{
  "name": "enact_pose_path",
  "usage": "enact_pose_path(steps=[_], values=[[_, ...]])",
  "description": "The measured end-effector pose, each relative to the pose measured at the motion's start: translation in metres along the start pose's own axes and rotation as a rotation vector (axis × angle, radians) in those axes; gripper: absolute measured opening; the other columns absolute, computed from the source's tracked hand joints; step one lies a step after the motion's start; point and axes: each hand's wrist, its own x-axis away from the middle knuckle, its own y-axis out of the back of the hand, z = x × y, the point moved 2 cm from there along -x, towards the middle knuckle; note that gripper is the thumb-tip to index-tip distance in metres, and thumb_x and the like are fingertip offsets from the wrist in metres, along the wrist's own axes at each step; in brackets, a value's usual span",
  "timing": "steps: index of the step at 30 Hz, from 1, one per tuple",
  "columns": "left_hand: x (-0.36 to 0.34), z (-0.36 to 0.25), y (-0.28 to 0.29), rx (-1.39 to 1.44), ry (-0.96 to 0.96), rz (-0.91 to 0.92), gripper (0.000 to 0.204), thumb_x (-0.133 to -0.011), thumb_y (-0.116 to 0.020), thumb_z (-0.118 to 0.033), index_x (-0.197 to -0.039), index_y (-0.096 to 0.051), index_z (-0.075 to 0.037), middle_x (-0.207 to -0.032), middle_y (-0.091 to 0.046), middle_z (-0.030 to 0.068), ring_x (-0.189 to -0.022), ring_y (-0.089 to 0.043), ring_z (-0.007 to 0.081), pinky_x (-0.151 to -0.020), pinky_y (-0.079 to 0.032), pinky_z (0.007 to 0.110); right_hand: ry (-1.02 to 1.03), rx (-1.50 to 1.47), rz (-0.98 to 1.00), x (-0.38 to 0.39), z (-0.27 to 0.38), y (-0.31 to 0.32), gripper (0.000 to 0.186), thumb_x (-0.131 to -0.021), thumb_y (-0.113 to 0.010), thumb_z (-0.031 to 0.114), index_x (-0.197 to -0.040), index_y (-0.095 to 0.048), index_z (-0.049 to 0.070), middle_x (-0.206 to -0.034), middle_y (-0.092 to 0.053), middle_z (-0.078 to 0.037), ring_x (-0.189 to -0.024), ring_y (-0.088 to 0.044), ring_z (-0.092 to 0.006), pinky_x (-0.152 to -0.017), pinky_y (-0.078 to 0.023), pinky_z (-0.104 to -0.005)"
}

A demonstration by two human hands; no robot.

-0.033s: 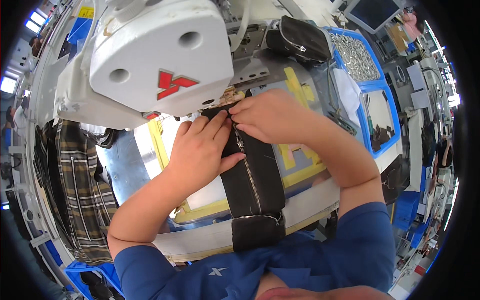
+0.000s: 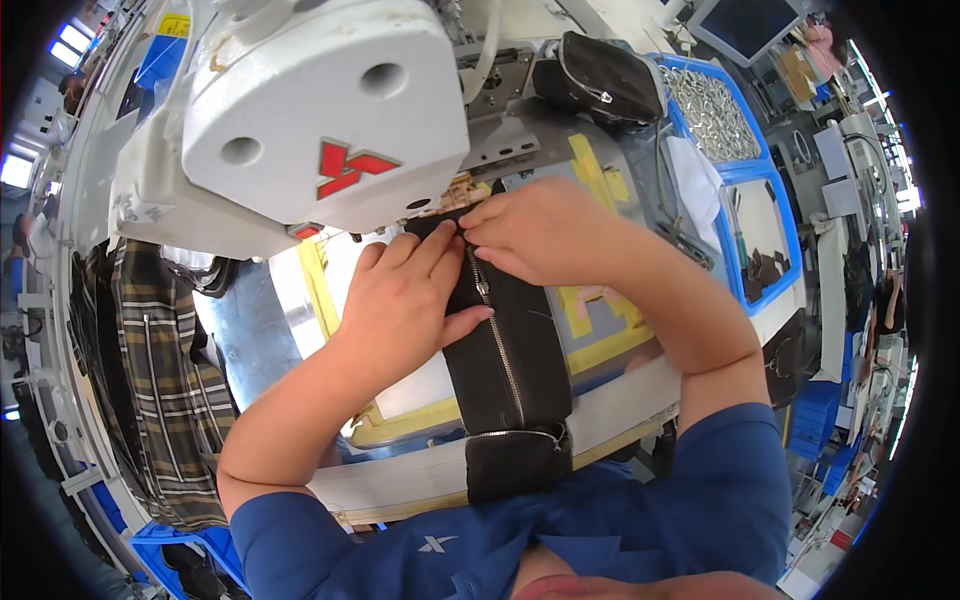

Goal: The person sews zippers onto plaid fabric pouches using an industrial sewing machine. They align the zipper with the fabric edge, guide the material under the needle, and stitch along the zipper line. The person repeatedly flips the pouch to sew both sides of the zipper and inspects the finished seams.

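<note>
A black zippered fabric panel [image 2: 537, 365] runs from beneath the white sewing machine head [image 2: 290, 110] toward me, its near end hanging over the table edge. A silver metal zipper [image 2: 508, 375] goes down its length, with the slider [image 2: 483, 289] close to my left thumb. My left hand [image 2: 400, 305] lies on the panel's left side, fingers stretched out and thumb spread. My right hand [image 2: 540, 235] is closed at the panel's far end, thumb and fingers pinching the fabric by the zipper. Both hands' fingertips nearly meet just in front of the machine's presser area.
At the left lie plaid fabric pieces with zippers [image 2: 165, 400]. A black zippered pouch [image 2: 610, 78] sits at the back right. Beside it, a blue tray [image 2: 765, 150] holds metal zipper pulls; another blue tray [image 2: 790, 235] holds tools and scraps. Yellow tape [image 2: 610, 350] marks the metal work plate.
</note>
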Motion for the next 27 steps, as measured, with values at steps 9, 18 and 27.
enact_pose_path(steps=[9, 18, 27], values=[[0.001, 0.006, 0.014, -0.078, 0.130, 0.097, 0.079, -0.080, -0.082, -0.063, -0.127, -0.070, 0.000, -0.145, -0.067, 0.0171, -0.111, -0.070, 0.0317, -0.092, -0.051, 0.045, -0.119, -0.062, 0.025, -0.017, 0.015, -0.009, 0.031, -0.097, -0.069, 0.025, -0.119, -0.076, 0.004, -0.121, -0.077, -0.008, -0.105, -0.075, -0.0296, -0.086, -0.061, -0.0422], [0.002, 0.007, 0.016, -0.070, 0.131, 0.111, 0.078, -0.079, -0.082, -0.065, -0.121, -0.070, -0.001, -0.144, -0.068, 0.0183, -0.111, -0.071, 0.0317, -0.089, -0.053, 0.045, -0.126, -0.021, 0.095, -0.022, 0.020, -0.007, 0.034, -0.098, -0.070, 0.025, -0.125, -0.076, 0.005, -0.129, -0.076, -0.008, -0.105, -0.075, -0.0274, -0.085, -0.061, -0.0397], [0.002, 0.008, 0.021, -0.064, 0.195, 0.171, 0.072, -0.079, -0.085, -0.059, -0.117, -0.070, 0.001, -0.141, -0.069, 0.0206, -0.112, -0.072, 0.0323, -0.088, -0.054, 0.043, -0.066, 0.006, 0.012, -0.020, 0.026, -0.014, 0.032, -0.097, -0.071, 0.022, -0.124, -0.072, 0.005, -0.128, -0.074, -0.007, -0.099, -0.076, -0.0263, -0.079, -0.062, -0.0372]])
